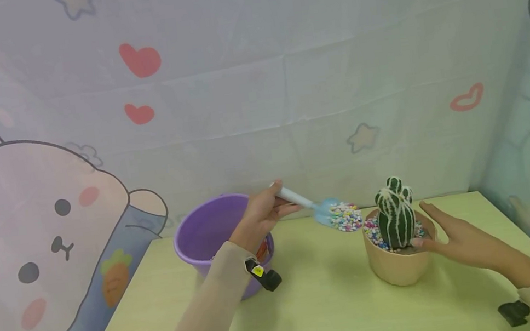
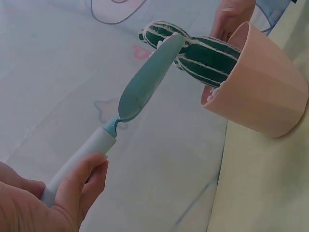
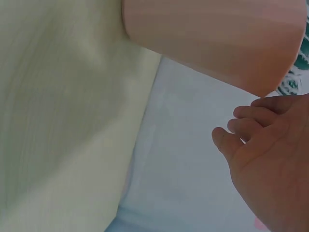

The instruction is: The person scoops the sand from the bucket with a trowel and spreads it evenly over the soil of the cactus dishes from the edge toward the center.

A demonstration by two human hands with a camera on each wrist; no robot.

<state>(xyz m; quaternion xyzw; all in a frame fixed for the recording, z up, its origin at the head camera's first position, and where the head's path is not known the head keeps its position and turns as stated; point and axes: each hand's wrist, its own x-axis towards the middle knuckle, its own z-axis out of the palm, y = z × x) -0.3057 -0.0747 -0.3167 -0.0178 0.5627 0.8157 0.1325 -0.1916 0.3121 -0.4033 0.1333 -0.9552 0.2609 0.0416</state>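
Observation:
My left hand [image 1: 262,215] grips the white handle of a small shovel [image 2: 153,79] with a light blue blade. Multicoloured pebbles [image 1: 347,217] are heaped on the blade, which hangs over the table just left of the pot's rim. A green cactus [image 1: 398,223] with white stripes stands upright in the peach pot [image 1: 402,268], pebbles covering part of the surface around it. On the pot's right side, my right hand [image 1: 468,242] has its thumb and fingers spread at the rim; in the right wrist view its fingers [image 3: 256,116] lie loosely beside the pot.
A purple bucket [image 1: 190,246] stands on the left of the yellow-green table [image 1: 323,313], partly hidden behind my left forearm. Something orange-brown [image 1: 262,250] shows inside it. A cloth backdrop [image 1: 257,105] with cartoon prints hangs right behind the table.

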